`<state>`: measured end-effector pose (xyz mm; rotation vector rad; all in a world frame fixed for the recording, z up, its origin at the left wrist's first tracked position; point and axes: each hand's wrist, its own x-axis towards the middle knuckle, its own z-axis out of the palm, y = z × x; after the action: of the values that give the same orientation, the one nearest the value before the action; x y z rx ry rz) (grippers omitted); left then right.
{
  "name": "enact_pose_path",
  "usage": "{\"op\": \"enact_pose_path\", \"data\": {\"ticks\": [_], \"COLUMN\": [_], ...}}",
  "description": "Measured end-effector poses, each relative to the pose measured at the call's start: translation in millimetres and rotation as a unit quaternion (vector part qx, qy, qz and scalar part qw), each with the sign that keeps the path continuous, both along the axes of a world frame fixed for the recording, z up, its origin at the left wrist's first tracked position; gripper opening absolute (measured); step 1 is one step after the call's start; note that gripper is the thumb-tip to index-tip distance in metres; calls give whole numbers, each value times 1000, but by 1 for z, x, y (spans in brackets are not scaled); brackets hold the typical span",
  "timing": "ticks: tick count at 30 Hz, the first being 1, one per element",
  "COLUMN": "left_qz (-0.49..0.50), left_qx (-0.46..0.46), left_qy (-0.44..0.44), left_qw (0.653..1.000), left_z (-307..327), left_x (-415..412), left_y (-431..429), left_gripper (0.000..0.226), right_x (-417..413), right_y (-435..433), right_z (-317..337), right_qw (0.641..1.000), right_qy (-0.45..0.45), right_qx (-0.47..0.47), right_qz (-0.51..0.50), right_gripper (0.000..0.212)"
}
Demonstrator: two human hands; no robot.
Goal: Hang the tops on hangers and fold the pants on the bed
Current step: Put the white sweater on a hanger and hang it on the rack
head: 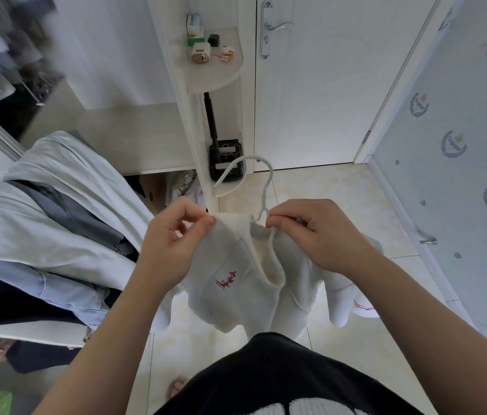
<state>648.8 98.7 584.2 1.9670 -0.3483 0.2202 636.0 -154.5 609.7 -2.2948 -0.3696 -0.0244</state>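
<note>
The white panelled door [326, 100] fills the view from 12 to 1 o'clock, with cream floor tiles [341, 205] running from it toward you. At 9 o'clock sits the heap of clothes [56, 220]: pale grey, slate grey, light blue denim and dark navy pieces, waiting their turn. What they lie on is covered.

At the centre, above the floor and in front of your body, hangs the soft white knit top [236, 295] with the small red embroidered mark [226, 281] on its chest. Its sleeves droop toward 5 and 6 o'clock, so its weight seems to rest on what is inside it and on your grip.

Your left hand [173, 244], at 9 o'clock of the collar, pinches the neck edge between thumb and forefinger. Your right hand [323, 235], at 3 o'clock of it, pinches the fabric just beside the hanger's stem. Pulling both ways holds the neck open and flat, probably to seat the shoulders evenly.

The thin white hanger [248, 158] rises out of the neck opening, its hook curving toward 12 o'clock. Its arms are hidden inside the top, so you cannot confirm that both shoulders are on.

The white corner shelf [215, 76] at 12 o'clock carries a few small items, well apart from your work
</note>
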Motion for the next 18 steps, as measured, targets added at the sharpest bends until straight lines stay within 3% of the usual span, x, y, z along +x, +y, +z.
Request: {"op": "enact_pose_path", "data": {"ticks": [3, 5, 7, 10, 15, 18], "left_qz": [72, 61, -6, -60, -20, 3], "left_qx": [-47, -55, -12, 102, 112, 174], "left_qy": [-33, -36, -15, 30, 51, 65], "left_qw": [996, 996, 1000, 993, 992, 983], "left_z": [7, 15, 19, 17, 8, -3], "left_x": [7, 8, 6, 7, 12, 15], "left_y": [24, 43, 52, 49, 57, 65], "left_gripper": [16, 14, 9, 9, 12, 35], "right_x": [1, 0, -3, -7, -9, -9], "right_y": [-15, -27, -30, -20, -13, -15], "right_z": [-2, -6, -11, -14, -10, -6], "right_qw": [1000, 998, 997, 995, 990, 989], "right_qy": [7, 32, 37, 55, 89, 84], "right_qx": [-15, -47, -52, 54, 108, 114], "right_qz": [-5, -20, -47, -64, -11, -29], "right_gripper": [25, 26, 25, 29, 25, 32]}}
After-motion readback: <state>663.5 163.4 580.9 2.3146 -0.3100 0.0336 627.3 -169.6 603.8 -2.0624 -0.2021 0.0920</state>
